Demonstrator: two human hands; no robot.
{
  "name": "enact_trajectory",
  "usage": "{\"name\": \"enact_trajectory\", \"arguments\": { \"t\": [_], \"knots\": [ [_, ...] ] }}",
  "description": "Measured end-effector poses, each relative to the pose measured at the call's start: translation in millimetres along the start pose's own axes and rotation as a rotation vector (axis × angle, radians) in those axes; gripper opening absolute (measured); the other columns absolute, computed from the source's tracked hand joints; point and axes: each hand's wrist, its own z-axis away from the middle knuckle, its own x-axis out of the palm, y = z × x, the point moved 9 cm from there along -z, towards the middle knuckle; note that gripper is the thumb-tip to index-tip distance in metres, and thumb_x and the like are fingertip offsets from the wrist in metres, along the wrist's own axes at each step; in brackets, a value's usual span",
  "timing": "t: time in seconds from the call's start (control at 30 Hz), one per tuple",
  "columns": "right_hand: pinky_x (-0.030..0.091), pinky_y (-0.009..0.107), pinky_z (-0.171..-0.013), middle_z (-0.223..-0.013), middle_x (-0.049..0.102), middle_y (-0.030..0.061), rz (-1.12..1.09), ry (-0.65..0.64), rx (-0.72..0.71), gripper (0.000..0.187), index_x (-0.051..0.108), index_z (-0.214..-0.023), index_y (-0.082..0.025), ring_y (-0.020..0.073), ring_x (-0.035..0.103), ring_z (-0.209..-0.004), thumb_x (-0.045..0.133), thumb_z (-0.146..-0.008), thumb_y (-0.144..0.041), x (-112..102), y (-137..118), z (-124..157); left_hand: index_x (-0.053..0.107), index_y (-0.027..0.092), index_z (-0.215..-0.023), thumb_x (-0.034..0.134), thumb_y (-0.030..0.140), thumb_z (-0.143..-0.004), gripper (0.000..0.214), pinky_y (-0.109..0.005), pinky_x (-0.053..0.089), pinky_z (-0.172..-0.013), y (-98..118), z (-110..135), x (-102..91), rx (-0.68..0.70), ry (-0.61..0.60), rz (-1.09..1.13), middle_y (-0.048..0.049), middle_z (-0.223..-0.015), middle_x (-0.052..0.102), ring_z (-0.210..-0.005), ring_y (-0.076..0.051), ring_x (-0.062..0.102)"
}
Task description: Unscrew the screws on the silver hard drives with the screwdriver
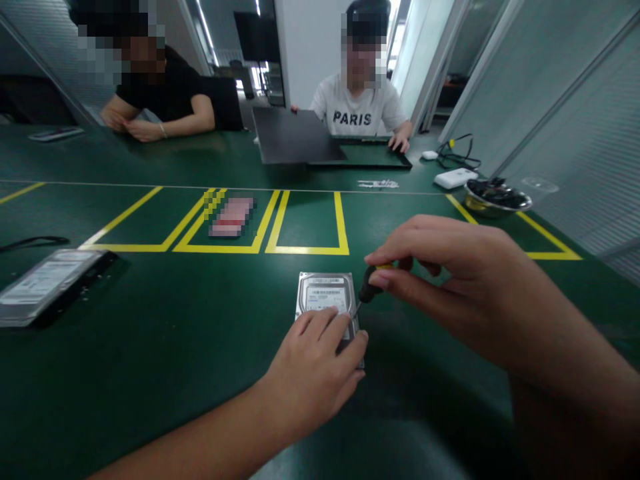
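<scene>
A silver hard drive (324,283) with a white label lies flat on the green table in front of me. My left hand (320,360) rests over its near half, fingers curled across the label and pressing it down, so much of that half is hidden. Between the thumb and fingertips of my right hand (450,273) is a small screwdriver (369,285) with a dark and yellow handle. It is tilted, and its thin shaft points down to the drive's right edge, close to my left fingers. Whether the tip sits in a screw, I cannot tell.
Another hard drive (43,287) lies at the left. A metal bowl (497,208) of dark parts stands at the right, near a white box (455,178). Yellow tape (310,251) marks the table; a pink object (234,217) lies inside one outline. Across sit two people, one handling a dark panel (295,137).
</scene>
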Motion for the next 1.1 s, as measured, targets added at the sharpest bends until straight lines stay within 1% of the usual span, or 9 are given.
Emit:
{"name": "enact_trajectory", "arguments": {
  "t": [0.17,0.27,0.37,0.47,0.63,0.8,0.93,1.03,1.1],
  "knots": [
    [0.044,0.030,-0.062,-0.085,0.072,0.0000,0.055,0.080,-0.028,0.008,0.070,-0.093,-0.024,0.0160,0.061,-0.070,0.066,-0.085,-0.024,-8.7,-2.5,3.8,0.057,0.023,-0.131,0.060,0.038,-0.092,0.042,-0.054,0.048,-0.095,-1.0,-0.1,0.3,0.021,-0.009,-0.003,-0.0126,-0.129,0.059,-0.119,-0.035,0.052],
    [0.046,0.030,-0.064,-0.086,0.072,0.0004,0.036,0.060,-0.031,0.009,0.069,-0.092,-0.024,0.0162,0.062,-0.072,0.063,-0.086,-0.022,-8.1,-4.0,5.0,0.056,0.024,-0.132,0.061,0.038,-0.091,0.043,-0.054,0.048,-0.096,-2.1,-0.7,0.8,0.029,-0.027,0.005,-0.0122,-0.130,0.059,-0.118,-0.034,0.053],
    [0.046,0.030,-0.068,-0.091,0.069,0.0021,0.018,0.050,-0.027,0.008,0.069,-0.088,-0.023,0.0170,0.062,-0.080,0.062,-0.089,-0.026,-5.9,-4.2,3.7,0.055,0.024,-0.134,0.060,0.038,-0.092,0.044,-0.054,0.047,-0.096,-2.7,-1.5,0.0,0.036,-0.042,0.007,-0.0126,-0.131,0.059,-0.119,-0.034,0.053],
    [0.044,0.029,-0.065,-0.087,0.067,0.0014,0.026,0.056,-0.031,0.010,0.069,-0.083,-0.023,0.0159,0.061,-0.078,0.063,-0.090,-0.027,-4.1,-3.8,2.3,0.055,0.024,-0.134,0.058,0.038,-0.094,0.043,-0.054,0.048,-0.095,-2.3,-1.9,-1.1,0.048,-0.047,0.006,-0.0126,-0.130,0.059,-0.117,-0.034,0.054],
    [0.044,0.030,-0.065,-0.086,0.070,-0.0008,0.046,0.088,-0.015,0.006,0.068,-0.092,-0.023,0.0151,0.061,-0.073,0.067,-0.087,-0.026,-5.9,-2.1,4.0,0.055,0.024,-0.134,0.058,0.038,-0.094,0.043,-0.054,0.047,-0.095,-2.4,-0.9,-0.7,0.052,-0.053,0.004,-0.0126,-0.131,0.059,-0.116,-0.033,0.055],
    [0.044,0.031,-0.068,-0.091,0.070,0.0018,0.007,0.055,-0.024,0.007,0.067,-0.087,-0.024,0.0175,0.062,-0.081,0.062,-0.089,-0.026,-2.6,-4.4,3.8,0.055,0.024,-0.133,0.058,0.038,-0.094,0.042,-0.054,0.047,-0.095,-3.5,-1.3,0.0,0.052,-0.056,0.020,-0.0121,-0.130,0.059,-0.117,-0.033,0.054],
    [0.044,0.031,-0.066,-0.085,0.068,0.0011,0.005,0.064,-0.032,0.009,0.067,-0.082,-0.023,0.0171,0.061,-0.078,0.063,-0.090,-0.028,-1.7,-5.6,2.9,0.054,0.025,-0.135,0.056,0.038,-0.095,0.042,-0.054,0.046,-0.095,-4.9,-1.7,2.3,0.047,-0.083,0.040,-0.0114,-0.132,0.058,-0.118,-0.033,0.053],
    [0.044,0.031,-0.065,-0.086,0.070,-0.0003,0.031,0.085,-0.028,0.003,0.067,-0.088,-0.024,0.0161,0.062,-0.075,0.064,-0.088,-0.025,-4.0,-5.5,4.2,0.054,0.025,-0.135,0.057,0.038,-0.094,0.043,-0.054,0.047,-0.095,-5.1,-1.5,1.8,0.048,-0.079,0.042,-0.0110,-0.131,0.058,-0.117,-0.033,0.053],
    [0.045,0.031,-0.065,-0.088,0.072,-0.0002,0.031,0.086,-0.027,0.005,0.067,-0.091,-0.024,0.0163,0.063,-0.074,0.064,-0.087,-0.023,-5.0,-5.1,5.0,0.054,0.025,-0.135,0.057,0.038,-0.094,0.043,-0.054,0.046,-0.095,-4.9,-1.2,1.5,0.050,-0.078,0.043,-0.0111,-0.131,0.058,-0.117,-0.033,0.053]
  ]
}}
